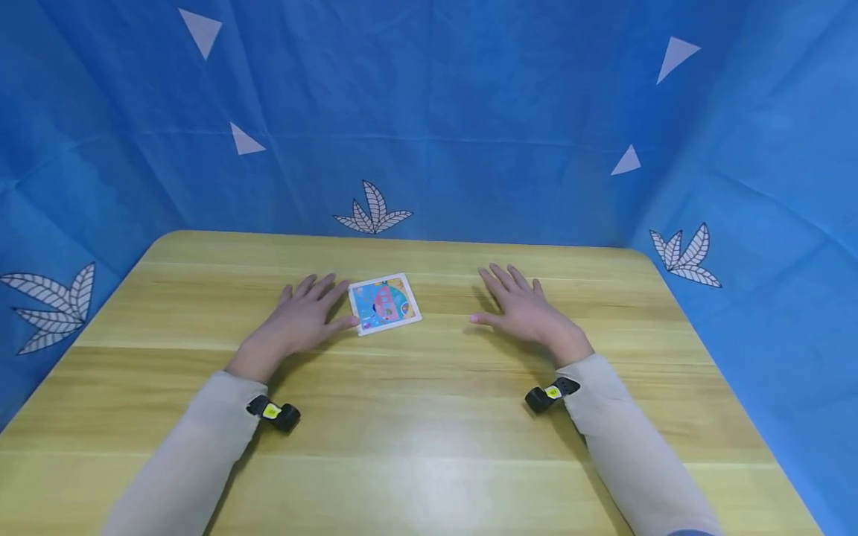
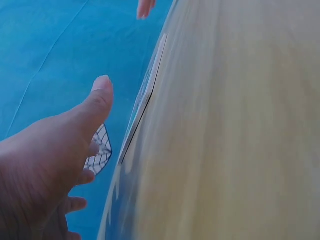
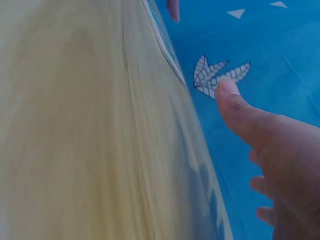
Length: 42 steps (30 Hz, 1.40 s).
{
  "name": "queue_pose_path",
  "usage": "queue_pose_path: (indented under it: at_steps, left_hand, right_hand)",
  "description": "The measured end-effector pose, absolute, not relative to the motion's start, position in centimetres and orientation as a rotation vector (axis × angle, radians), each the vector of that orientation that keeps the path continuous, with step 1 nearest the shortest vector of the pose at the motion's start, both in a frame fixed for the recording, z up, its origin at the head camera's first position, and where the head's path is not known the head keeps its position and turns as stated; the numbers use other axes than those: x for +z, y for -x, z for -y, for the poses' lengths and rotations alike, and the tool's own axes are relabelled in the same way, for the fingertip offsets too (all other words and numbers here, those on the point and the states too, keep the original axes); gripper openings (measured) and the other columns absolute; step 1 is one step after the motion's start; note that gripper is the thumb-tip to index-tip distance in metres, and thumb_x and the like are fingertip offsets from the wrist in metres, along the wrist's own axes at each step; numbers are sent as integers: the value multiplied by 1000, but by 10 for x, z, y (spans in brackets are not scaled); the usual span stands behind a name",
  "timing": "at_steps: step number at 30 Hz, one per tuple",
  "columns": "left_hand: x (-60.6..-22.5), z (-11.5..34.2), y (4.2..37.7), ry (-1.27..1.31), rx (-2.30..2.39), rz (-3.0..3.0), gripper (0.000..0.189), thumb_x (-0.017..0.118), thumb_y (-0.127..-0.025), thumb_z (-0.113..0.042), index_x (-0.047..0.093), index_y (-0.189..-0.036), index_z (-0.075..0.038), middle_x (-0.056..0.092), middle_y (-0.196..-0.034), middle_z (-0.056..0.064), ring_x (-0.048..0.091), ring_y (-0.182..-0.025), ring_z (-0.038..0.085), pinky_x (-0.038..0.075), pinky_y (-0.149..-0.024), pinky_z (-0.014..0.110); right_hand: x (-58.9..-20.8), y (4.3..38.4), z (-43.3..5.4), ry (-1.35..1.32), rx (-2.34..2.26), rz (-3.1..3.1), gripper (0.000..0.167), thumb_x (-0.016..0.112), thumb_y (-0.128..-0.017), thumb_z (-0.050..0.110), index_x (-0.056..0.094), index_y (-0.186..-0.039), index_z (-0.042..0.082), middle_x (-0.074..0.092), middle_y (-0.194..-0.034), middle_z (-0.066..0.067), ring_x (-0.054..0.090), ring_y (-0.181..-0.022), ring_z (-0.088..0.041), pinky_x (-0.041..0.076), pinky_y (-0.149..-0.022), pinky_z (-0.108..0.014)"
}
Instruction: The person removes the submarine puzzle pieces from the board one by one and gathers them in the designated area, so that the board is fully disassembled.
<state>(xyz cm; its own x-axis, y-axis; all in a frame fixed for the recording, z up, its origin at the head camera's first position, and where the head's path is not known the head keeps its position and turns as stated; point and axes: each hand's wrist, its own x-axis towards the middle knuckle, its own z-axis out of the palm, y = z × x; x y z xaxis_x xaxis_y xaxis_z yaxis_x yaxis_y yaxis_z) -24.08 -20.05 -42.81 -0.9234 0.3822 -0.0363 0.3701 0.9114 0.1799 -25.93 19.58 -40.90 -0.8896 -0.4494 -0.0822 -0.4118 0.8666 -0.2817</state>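
Observation:
A flat, white-bordered picture card (image 1: 385,304) with a pink and blue cartoon print lies on the wooden table (image 1: 415,417). Just left of it is my left hand (image 1: 304,316), fingers spread, its thumb and index tip near the card's left edge. Whether they touch it cannot be told from the head view; in the left wrist view the thumb looks apart from the card (image 2: 145,97). My right hand (image 1: 523,309) is right of the card with a gap between, fingers extended, holding nothing. In the right wrist view the card (image 3: 164,42) shows only partly.
A blue cloth (image 1: 429,89) with white triangles and leaf prints hangs behind the table and along both sides. Black wrist cameras sit on the left wrist (image 1: 275,413) and the right wrist (image 1: 551,394), low over the wood.

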Motion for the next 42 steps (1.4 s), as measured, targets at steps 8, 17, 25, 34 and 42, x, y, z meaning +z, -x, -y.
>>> queue_pose_path:
  at_steps: [8, 17, 25, 34, 42]
  left_hand:
    - [-431, 185, 250, -650, 291, -2956, 90, 36, -92, -74, 19, -158, -16, 19, -160, 16, 14, -144, 45, 13, -112, 68]
    - [-432, 171, 251, -690, 334, -2930, 90, 42, -91, -73, 22, -157, -16, 21, -160, 17, 18, -144, 41, 13, -115, 63]
    - [-439, 165, 252, -747, 304, -2922, 93, 44, -88, -75, 24, -157, -16, 23, -158, 18, 18, -144, 42, 14, -117, 55]
    - [-445, 161, 245, -782, 320, -2882, 86, 43, -91, -71, 24, -157, -19, 20, -160, 17, 14, -145, 41, 21, -115, 56]
    - [-441, 151, 248, -877, 364, -2861, 85, 41, -90, -73, 24, -157, -24, 17, -161, 13, 13, -147, 36, 25, -115, 54]
  right_hand:
    - [-414, 266, -159, 773, -427, -2839, 95, 47, -88, 73, 9, -159, 21, 8, -164, -8, 1, -148, -36, 5, -113, -67]
    - [-418, 268, -130, 890, -504, -2805, 91, 54, -89, 67, 17, -158, 21, 15, -163, -3, 7, -149, -30, 7, -117, -59]
    - [-426, 266, -119, 997, -495, -2792, 89, 54, -89, 67, 25, -157, 18, 23, -161, -5, 14, -148, -30, 11, -118, -53]
    - [-433, 257, -114, 1041, -472, -2784, 82, 55, -91, 62, 30, -155, 16, 26, -159, -7, 16, -147, -31, 17, -117, -54]
    - [-424, 261, -116, 1129, -415, -2764, 78, 56, -93, 58, 34, -154, 15, 29, -158, -8, 22, -145, -31, 19, -117, -52]
